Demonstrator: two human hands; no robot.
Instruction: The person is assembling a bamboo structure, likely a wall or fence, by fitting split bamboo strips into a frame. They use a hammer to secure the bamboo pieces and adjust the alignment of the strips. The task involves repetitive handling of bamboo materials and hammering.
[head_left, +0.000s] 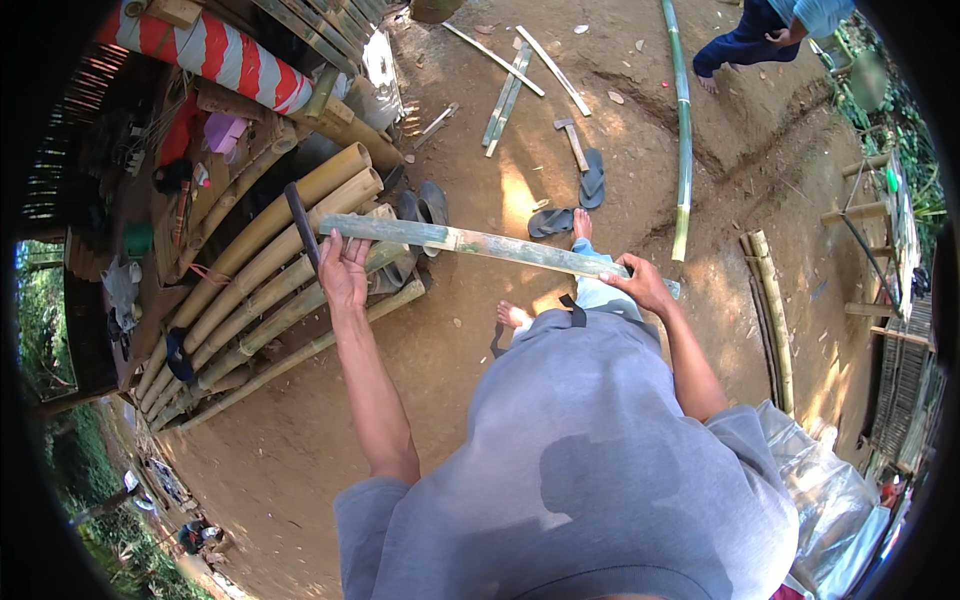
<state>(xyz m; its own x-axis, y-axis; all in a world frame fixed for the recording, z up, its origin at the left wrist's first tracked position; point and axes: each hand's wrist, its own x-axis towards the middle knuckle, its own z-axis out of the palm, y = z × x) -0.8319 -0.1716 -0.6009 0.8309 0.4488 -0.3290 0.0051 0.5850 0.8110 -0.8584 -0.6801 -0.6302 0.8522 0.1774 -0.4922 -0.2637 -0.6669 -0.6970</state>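
Note:
A split bamboo strip (490, 247), greenish with a pale joint, lies crosswise in front of my body. My left hand (345, 270), palm turned up, has its fingers against the strip's left end. Beside those fingers a dark, flat, blade-like bar (301, 222) stands across that end; whether my left hand also grips it I cannot tell. Near the strip's other end, my right hand (645, 284) is closed around it, leaving a short piece sticking out past the fingers.
Thick bamboo poles (280, 230) are stacked at the left. A hammer (573, 145), sandals (592, 178) and split bamboo pieces (508, 98) lie on the dirt ahead. A long green pole (684, 130) lies farther right, near another person (745, 45). More poles (770, 320) and plastic sheeting (815, 470) are at right.

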